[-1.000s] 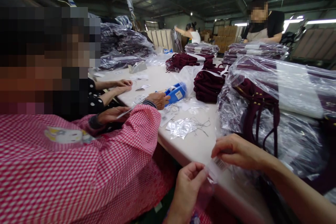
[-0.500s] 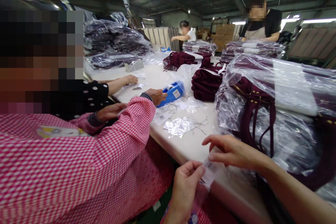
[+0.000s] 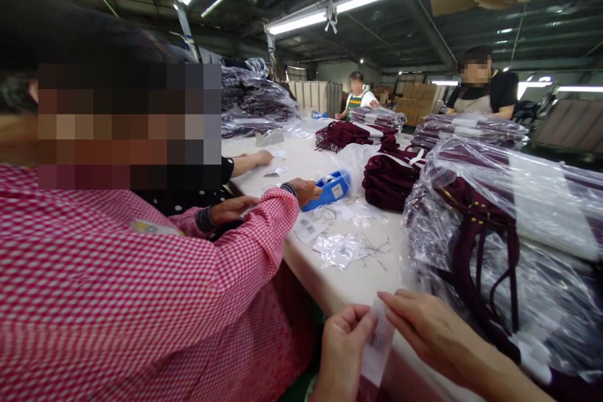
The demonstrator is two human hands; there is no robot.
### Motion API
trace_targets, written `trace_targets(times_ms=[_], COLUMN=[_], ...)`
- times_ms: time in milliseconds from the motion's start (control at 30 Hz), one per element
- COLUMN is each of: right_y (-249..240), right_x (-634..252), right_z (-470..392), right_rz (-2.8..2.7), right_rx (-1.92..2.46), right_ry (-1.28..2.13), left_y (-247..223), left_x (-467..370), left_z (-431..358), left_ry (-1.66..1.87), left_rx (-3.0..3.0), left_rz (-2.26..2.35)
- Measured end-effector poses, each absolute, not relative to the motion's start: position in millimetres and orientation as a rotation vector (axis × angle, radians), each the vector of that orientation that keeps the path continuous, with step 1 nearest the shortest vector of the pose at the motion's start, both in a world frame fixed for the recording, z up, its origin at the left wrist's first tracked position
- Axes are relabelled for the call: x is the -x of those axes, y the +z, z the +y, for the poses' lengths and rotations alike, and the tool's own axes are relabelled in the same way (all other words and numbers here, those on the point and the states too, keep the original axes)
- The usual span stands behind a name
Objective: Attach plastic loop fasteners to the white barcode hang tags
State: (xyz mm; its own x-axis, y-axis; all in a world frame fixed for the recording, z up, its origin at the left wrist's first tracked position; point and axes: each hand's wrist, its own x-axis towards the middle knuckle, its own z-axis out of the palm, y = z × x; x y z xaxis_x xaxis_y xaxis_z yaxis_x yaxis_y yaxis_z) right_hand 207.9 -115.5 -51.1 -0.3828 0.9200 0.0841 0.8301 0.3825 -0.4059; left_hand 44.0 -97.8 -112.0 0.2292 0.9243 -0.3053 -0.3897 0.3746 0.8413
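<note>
Near the bottom centre, my left hand (image 3: 346, 348) pinches a small white printed label (image 3: 378, 345) between thumb and fingers. My right hand (image 3: 426, 330) has its fingers closed at the label's upper right edge. The label is tilted, in front of the table edge. Clear plastic packets (image 3: 340, 250) with thin strings lie on the white table (image 3: 325, 282) beyond my hands. To the right, maroon garments with straps (image 3: 487, 220) sit in clear plastic wrap.
A person in a red checked shirt (image 3: 198, 276) fills the left side, one hand on a blue tape dispenser (image 3: 332, 190). Maroon bundles (image 3: 386, 181) and bagged stacks (image 3: 254, 97) lie farther back. Other people stand around the table.
The view has tilted up and swung left, so the table items sit lower and farther right. My right hand's fingers have come together at the label's upper edge.
</note>
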Motion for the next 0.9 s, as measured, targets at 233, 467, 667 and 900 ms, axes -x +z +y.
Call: trace_targets(times_ms=[233,467,667,900], right_y=[-67,-71,-57,-63], right_x=[-184,-168,-161,-166], right_z=[-129,-110,-85,-67], right_rz=[-2.579,-2.555,-2.447,-2.183], right_rx=[1.736,1.739,1.563,1.446], right_ry=[0.119,0.124,0.287,0.539], left_y=[-121,-124,-105,-108], left_x=[-38,-25,-8,0], left_z=[-96,-90,-73,-79], left_ry=[1.016,1.008,1.054,1.131], left_rx=[-0.764,-0.79,-0.723,-0.43], left_rz=[0.93,0.833,0.814,0.746])
